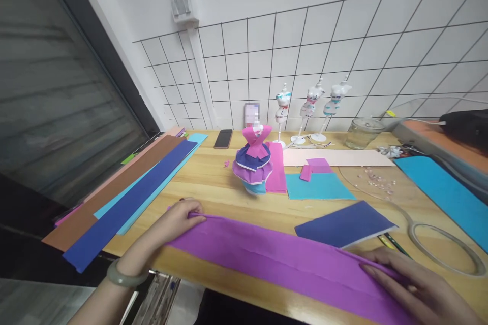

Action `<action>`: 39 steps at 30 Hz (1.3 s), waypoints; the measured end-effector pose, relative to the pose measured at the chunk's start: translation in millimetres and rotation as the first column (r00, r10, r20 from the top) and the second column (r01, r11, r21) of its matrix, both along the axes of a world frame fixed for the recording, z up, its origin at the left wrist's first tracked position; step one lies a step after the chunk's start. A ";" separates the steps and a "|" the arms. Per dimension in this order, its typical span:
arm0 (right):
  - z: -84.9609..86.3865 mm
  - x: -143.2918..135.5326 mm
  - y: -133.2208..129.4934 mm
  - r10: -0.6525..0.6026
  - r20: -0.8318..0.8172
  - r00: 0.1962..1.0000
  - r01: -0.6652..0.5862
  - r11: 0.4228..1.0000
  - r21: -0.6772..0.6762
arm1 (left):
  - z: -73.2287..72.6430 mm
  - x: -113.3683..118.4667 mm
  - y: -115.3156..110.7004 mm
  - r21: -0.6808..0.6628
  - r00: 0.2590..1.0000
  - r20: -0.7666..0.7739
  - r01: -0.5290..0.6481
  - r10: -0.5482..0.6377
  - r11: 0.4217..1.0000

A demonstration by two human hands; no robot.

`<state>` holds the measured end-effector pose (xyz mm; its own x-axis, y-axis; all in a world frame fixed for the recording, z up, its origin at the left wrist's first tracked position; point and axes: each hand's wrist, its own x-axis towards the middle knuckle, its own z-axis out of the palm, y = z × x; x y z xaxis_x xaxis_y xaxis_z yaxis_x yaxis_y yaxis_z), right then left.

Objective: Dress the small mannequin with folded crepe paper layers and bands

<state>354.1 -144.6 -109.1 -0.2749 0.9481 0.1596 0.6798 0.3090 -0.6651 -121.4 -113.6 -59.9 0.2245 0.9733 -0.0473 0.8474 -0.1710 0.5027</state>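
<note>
A long purple crepe paper strip [267,259] stretches across the front of the table. My left hand [183,221] pinches its upper left corner between thumb and fingers, a bangle on the wrist. At the lower right, my right hand [415,284] grips the strip's upper edge, which looks folded over there. Just beyond the strip stands a small dress form [257,162] in a tiered paper dress of pink, navy, purple and blue. A folded navy paper piece [345,226] lies close behind the strip, near my right hand.
Long paper strips [145,195] overhang the table's left edge. Three white mini dress forms [282,106] stand at the back beside a glass jar [364,133]. A phone [223,138], blue paper [320,186], tape roll [446,249] and small beads [377,180] lie about.
</note>
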 end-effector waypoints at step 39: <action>8.1 -3.2 95.8 0.116 0.381 0.917 -0.195 0.965 0.177 | -67.7 18.6 5.6 0.203 0.865 -0.488 0.240 -0.115 0.949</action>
